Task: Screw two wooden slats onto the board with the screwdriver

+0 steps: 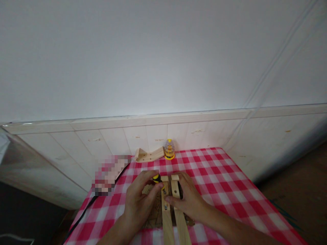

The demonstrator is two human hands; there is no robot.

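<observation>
My left hand (138, 200) is closed on a small screwdriver (156, 178) with a black and yellow handle. The screwdriver's tip slants down to the upper part of a pale wooden bar (167, 223), near some metal hardware. A second wooden bar (182, 224) with a dark hole lies beside it, a narrow gap between them. My right hand (191, 195) wraps around this second bar from the right, its thumb reaching across to the first. Both bars rest over a brown patterned piece (153, 219), partly hidden by my hands.
A red-and-white checked tablecloth (209, 166) covers the table. At the back stand an angled wooden piece (149, 156) with holes and a clear container with a yellow base (169, 149). A blurred-out item (112, 175) with a black strap lies left. The panelled wall (204, 132) is behind.
</observation>
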